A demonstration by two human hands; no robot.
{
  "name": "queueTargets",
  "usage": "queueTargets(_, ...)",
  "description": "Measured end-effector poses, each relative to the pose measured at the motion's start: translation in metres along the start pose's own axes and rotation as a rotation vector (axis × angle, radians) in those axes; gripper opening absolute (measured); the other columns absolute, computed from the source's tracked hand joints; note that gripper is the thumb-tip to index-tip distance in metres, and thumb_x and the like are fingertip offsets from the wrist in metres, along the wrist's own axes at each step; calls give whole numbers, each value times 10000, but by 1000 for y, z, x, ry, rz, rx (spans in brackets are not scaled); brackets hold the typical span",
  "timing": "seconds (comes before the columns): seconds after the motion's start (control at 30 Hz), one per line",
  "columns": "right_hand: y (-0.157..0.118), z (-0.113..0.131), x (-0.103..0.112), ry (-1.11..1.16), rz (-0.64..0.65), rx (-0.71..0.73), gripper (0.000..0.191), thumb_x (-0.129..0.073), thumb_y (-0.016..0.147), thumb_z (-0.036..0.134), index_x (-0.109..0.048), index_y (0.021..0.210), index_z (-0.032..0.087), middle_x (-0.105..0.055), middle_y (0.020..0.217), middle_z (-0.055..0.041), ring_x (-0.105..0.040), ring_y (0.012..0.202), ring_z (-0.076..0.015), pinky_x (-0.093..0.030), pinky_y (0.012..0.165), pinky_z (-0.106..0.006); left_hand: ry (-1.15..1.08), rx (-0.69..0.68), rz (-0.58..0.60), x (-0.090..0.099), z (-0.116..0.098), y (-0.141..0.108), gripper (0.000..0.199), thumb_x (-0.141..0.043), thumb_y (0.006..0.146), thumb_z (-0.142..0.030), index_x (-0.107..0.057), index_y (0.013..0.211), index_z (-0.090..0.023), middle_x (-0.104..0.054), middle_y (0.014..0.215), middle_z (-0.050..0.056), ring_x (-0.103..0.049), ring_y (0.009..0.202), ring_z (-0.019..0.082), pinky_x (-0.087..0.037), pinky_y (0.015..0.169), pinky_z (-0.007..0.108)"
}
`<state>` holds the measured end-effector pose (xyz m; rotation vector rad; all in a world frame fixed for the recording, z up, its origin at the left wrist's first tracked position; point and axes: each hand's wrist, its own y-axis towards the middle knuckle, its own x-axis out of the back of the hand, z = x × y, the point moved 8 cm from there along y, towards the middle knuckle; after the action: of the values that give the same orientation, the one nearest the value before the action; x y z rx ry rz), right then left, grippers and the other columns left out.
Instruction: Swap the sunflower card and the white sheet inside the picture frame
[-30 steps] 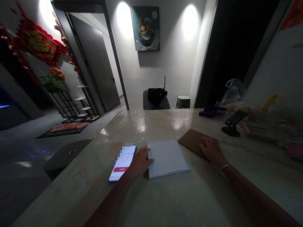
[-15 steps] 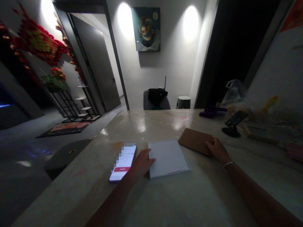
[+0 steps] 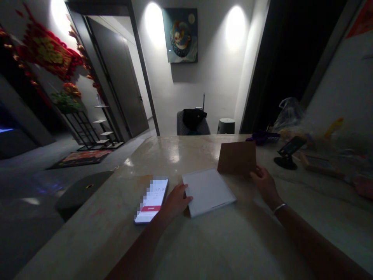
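My left hand (image 3: 176, 200) is closed on the left edge of a flat, square white panel (image 3: 209, 191) with a pale rim. A dark shadow shows under that edge, near the thumb. My right hand (image 3: 264, 183), with a bracelet at the wrist, pinches the lower right corner of a thin brown board (image 3: 237, 158). The board stands tilted up behind the panel, its broad face toward me. Whether its lower edge touches the table I cannot tell. Just left of my left hand lies a lit phone (image 3: 153, 200), screen up.
The pale marble table (image 3: 210, 249) carries a phone stand (image 3: 288, 153), a purple item (image 3: 262, 137), a wooden frame-like piece (image 3: 317, 165) and a clear plastic bag (image 3: 290, 114) on the right. Beyond its far edge is a chair (image 3: 180, 123) with black cloth; a stool (image 3: 78, 190) stands left.
My right hand has raised the brown board from lying low to a steep tilt. The white panel has turned slightly under my left hand, which stays at its left edge.
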<state>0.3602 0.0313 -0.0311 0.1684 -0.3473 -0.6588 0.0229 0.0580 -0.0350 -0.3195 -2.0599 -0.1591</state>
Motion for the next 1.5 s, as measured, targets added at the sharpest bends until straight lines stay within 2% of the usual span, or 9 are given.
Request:
queueTargets(0.17,-16,36,-9,-222,32,308,290,-454,729,291,-566,954,146,-626,934,-113,-579,861,-227,-446,795,-385,17,1,5,1,-1,0,500,-490,721,-309,-458,1186,-126,-423,1295,113,-402,1171,202,-285,992,306)
queueTargets(0.27,-30,47,-26,-236,165,486,196,-441,741,249,-589,851,183,-612,918,-92,-561,887,-217,-431,831,-383,18,-5,4,2,-4,0,493,-487,726,-308,-458,1187,-136,-434,1285,111,-418,1157,200,-306,979,301)
queueTargets(0.4,-42,50,-43,-232,300,551,160,-453,715,186,-594,789,201,-560,1028,-88,-515,986,-218,-411,872,-380,8,-33,-1,3,-9,0,450,-483,725,-292,-482,1158,-174,-473,1248,86,-452,1118,189,-337,951,300)
queueTargets(0.57,-42,48,-47,-165,334,472,282,-417,672,144,-606,874,200,-533,1131,-73,-483,1059,-213,-375,926,-373,10,-41,2,3,-8,1,461,-478,727,-294,-479,1166,-151,-456,1262,102,-442,1127,202,-330,956,311)
queueTargets(0.8,-43,22,-54,164,466,-20,335,-370,676,197,-583,929,143,-637,948,-89,-599,877,-219,-464,814,-381,20,-62,-5,1,-6,2,464,-483,728,-284,-476,1171,-149,-458,1261,103,-434,1140,193,-329,962,295)
queueTargets(0.93,-49,12,-57,293,480,-209,357,-361,775,357,-535,1005,146,-621,985,-119,-623,811,-222,-508,709,-369,6,-49,-14,-1,-2,3,473,-480,734,-295,-460,1185,-157,-439,1284,100,-424,1154,189,-317,972,295)
queueTargets(1.13,-56,21,-65,81,610,-112,443,-475,732,420,-508,1085,156,-644,956,-85,-601,879,-223,-483,740,-340,-46,-88,9,-1,-10,1,458,-432,760,-282,-452,1196,-144,-451,1280,97,-406,1172,186,-294,989,298)
queueTargets(1.37,-48,21,-59,99,439,-71,385,-503,685,362,-544,1000,144,-651,882,-70,-601,816,-202,-466,691,-307,-167,-88,16,-2,-12,4,439,-467,735,-223,-475,1169,-160,-515,1208,91,-480,1092,184,-349,933,295)
queueTargets(1.5,-51,21,-63,90,482,-54,388,-505,690,353,-533,1021,153,-650,896,-64,-599,820,-196,-459,703,-303,-207,-76,7,-4,-9,7,450,-488,729,-221,-468,1175,-162,-510,1209,96,-491,1073,189,-364,916,308)
